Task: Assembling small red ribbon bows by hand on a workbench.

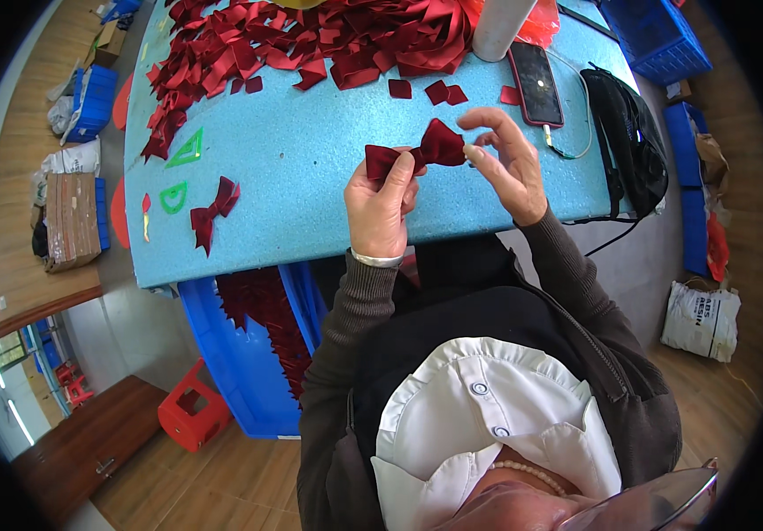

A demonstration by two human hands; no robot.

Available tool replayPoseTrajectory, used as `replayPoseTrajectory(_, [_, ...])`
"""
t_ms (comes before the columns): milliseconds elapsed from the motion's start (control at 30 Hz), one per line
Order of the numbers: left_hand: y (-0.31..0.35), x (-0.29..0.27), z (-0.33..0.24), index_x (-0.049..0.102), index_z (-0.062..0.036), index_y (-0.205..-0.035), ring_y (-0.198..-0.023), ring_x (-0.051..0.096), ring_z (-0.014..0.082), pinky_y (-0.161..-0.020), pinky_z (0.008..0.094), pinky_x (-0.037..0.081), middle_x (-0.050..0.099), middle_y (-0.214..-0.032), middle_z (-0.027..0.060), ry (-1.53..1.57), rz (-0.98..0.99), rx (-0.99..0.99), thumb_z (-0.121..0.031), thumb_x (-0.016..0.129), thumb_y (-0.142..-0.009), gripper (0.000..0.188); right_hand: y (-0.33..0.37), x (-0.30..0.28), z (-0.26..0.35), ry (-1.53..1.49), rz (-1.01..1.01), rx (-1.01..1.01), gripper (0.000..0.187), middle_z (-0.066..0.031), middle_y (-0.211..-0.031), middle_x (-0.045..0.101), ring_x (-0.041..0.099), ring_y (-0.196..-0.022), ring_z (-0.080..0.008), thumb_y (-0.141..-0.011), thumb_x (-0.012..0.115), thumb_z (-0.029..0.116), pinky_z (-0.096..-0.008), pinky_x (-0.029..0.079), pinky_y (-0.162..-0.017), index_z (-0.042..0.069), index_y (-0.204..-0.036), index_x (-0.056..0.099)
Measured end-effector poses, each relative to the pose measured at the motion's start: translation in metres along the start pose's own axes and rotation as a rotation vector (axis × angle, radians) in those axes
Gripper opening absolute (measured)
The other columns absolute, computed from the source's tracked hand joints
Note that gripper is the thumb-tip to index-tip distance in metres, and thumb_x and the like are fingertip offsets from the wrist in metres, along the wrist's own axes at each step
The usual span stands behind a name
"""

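A dark red ribbon bow (442,144) is held up over the near edge of the blue table (293,199). My left hand (380,211) pinches it near its knot, thumb on top. At the bow's right end is my right hand (512,170), its thumb tip against or just beside the ribbon. The forefinger is bent and stands apart from that thumb, with nothing visible between them. Another red bow (214,212) lies on the table to the left of my left hand. Across the far side spreads a heap of red ribbon pieces (253,49).
A phone (536,84) with a cable and a black bag (634,146) lie at the right. Green plastic shapes (173,196) rest at the left. Below the table edge, a blue crate (235,372) holds more red ribbon, beside a red stool (194,409).
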State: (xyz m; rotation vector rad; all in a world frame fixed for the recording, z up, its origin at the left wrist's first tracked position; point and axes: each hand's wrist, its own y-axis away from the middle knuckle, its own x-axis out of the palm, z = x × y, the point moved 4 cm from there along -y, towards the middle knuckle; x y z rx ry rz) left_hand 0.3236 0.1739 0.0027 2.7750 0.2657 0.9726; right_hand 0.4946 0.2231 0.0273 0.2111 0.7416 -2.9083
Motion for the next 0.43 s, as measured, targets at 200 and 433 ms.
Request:
replayPoseTrajectory(200, [0.008, -0.004, 0.005, 0.062, -0.0012, -0.1, -0.054, 0.041, 0.0028, -0.045, 0.0189, 0.028, 0.059, -0.074, 0.0013, -0.163, 0.039, -0.078, -0.012, 0.073, -0.084, 0.022, 0.007, 0.018, -0.003, -0.059, 0.197, 0.331, 0.017, -0.0021, -0.08, 0.062, 0.057, -0.07, -0.0088, -0.09, 0.062, 0.014, -0.022, 0.046, -0.065, -0.001, -0.097, 0.06])
replayPoseTrajectory(433, [0.004, -0.008, 0.009, 0.063, -0.0035, -0.101, -0.055, 0.041, 0.0023, -0.046, 0.0194, 0.029, 0.058, -0.073, -0.002, -0.192, 0.093, -0.068, -0.011, 0.076, -0.081, 0.025, 0.019, 0.021, -0.025, -0.361, 0.136, 0.584, 0.015, -0.003, -0.078, 0.064, 0.058, -0.072, -0.0086, -0.093, 0.06, 0.019, -0.0202, 0.045, -0.067, 0.004, -0.094, 0.063])
